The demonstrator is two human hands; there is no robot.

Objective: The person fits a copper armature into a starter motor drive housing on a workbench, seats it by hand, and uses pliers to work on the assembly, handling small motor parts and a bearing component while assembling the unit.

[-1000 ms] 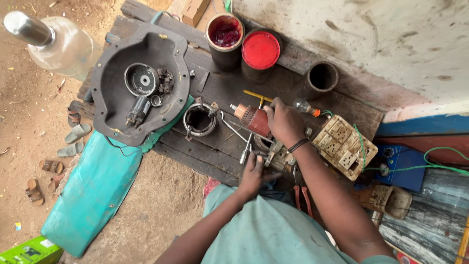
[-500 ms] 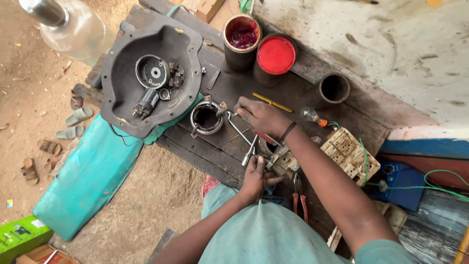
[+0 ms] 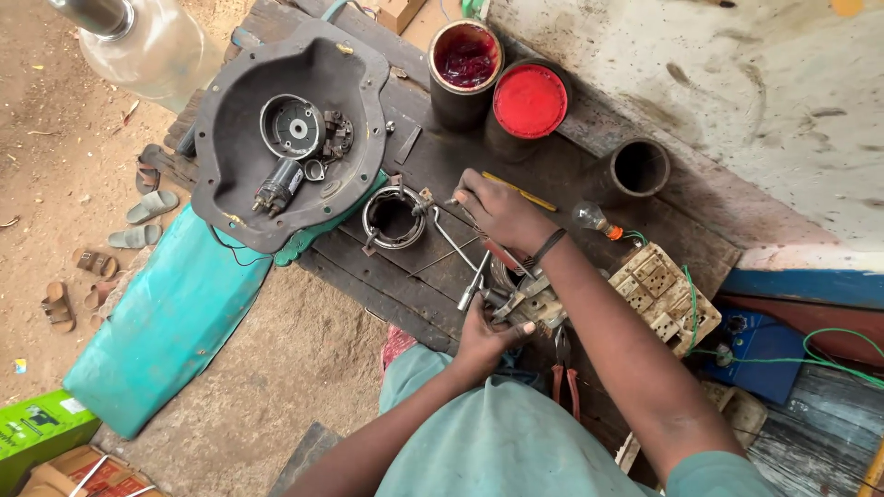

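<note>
Seen from above, a dark wooden workbench (image 3: pixel 433 166) stands on sandy ground. At far left, sandals (image 3: pixel 138 207) lie scattered in the dirt beside a teal cloth (image 3: pixel 166 322) hanging off the bench. On the bench's left part sits a large grey metal housing (image 3: pixel 230 138), hollow side up, with small motor parts inside it. Just right of it lies a round metal ring part (image 3: pixel 394 217). Near the bench's front edge, the left hand (image 3: pixel 488 336) is closed around a cluster of small metal parts (image 3: pixel 529 304), with thin metal rods (image 3: pixel 465 262) sticking out toward the ring. Just above, the right hand (image 3: pixel 502 210) is curled shut, pinching a thin tool whose tip sits beside the ring. Behind the hands stand an open can of red paste (image 3: pixel 466 69), a red-lidded can (image 3: pixel 529 101) and a dark pipe section (image 3: pixel 635 168). Farther right lie a small light bulb (image 3: pixel 589 217) and a beige switch board (image 3: pixel 663 294) with green wire.
</note>
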